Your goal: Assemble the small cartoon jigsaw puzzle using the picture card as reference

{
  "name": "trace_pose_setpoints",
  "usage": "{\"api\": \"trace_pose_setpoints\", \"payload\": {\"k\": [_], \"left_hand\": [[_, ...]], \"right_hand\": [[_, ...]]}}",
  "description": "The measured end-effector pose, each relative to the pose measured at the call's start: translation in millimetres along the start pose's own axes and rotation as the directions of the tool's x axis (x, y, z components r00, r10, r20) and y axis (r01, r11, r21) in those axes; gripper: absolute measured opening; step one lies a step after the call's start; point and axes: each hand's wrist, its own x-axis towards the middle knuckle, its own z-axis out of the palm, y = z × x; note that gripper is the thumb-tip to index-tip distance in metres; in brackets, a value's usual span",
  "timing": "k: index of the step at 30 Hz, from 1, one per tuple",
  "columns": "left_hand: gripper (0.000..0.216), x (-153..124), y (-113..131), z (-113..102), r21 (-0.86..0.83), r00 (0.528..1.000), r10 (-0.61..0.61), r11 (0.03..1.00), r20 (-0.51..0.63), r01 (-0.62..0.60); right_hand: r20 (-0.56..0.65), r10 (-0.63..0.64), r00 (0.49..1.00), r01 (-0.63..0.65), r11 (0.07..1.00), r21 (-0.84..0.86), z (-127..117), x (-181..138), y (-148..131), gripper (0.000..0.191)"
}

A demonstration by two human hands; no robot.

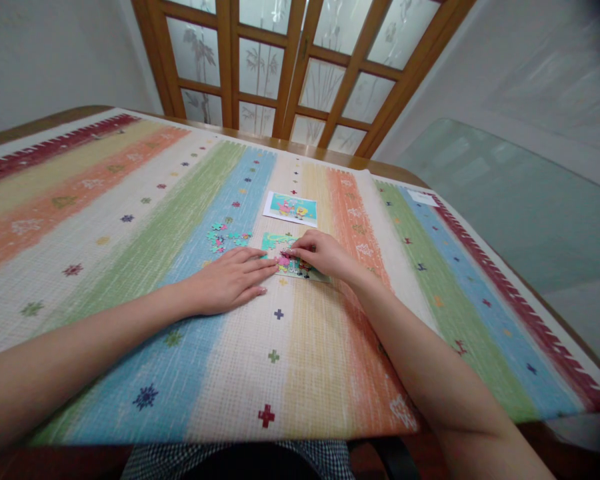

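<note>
A partly built jigsaw puzzle (pixel 280 243) lies on the striped mat in front of me. My left hand (pixel 230 280) rests flat on the mat, fingers stretched toward the puzzle's left edge. My right hand (pixel 320 253) lies over the puzzle with its fingers curled, the fingertips pressing on a pink piece (pixel 283 259). Several loose teal pieces (pixel 225 237) are scattered just left of the puzzle. A reference picture card (pixel 291 208) lies behind the puzzle.
The colourful striped mat (pixel 130 220) covers a wooden table (pixel 55 120). A wooden-framed frosted glass door (pixel 290 67) stands behind the table. A glass tabletop (pixel 520 193) is to the right. A small white label (pixel 423 198) sits at the mat's far right.
</note>
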Motion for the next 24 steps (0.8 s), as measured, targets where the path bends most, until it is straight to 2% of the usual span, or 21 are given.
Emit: {"api": "trace_pose_setpoints", "payload": {"k": [6,12,17,21,24], "left_hand": [[0.055,0.6,1.0,-1.6,-0.002,1.0,-0.011,1.0,0.018,0.011],[0.054,0.5,0.6,-0.1,-0.018,1.0,-0.015,1.0,0.01,0.016],[0.054,0.2,0.1,-0.2,-0.021,1.0,-0.012,1.0,0.005,0.012],[0.054,-0.3,-0.5,0.5,-0.012,1.0,-0.005,1.0,0.001,0.005],[0.054,-0.4,-0.6,0.9,-0.006,1.0,-0.001,1.0,0.0,0.001]], "right_hand": [[0.071,-0.045,0.996,0.052,0.993,-0.104,-5.4,2.1,-8.2,0.021],[0.06,-0.043,0.997,0.054,0.98,-0.19,-2.4,0.3,-9.0,0.019],[0.051,-0.08,0.996,0.089,0.971,-0.223,-2.6,-0.3,-10.6,0.015],[0.044,-0.041,0.998,0.049,0.975,-0.216,-9.3,-1.2,-16.7,0.012],[0.04,-0.044,0.998,0.051,0.977,-0.207,-15.0,-3.0,-19.5,0.02]]}}
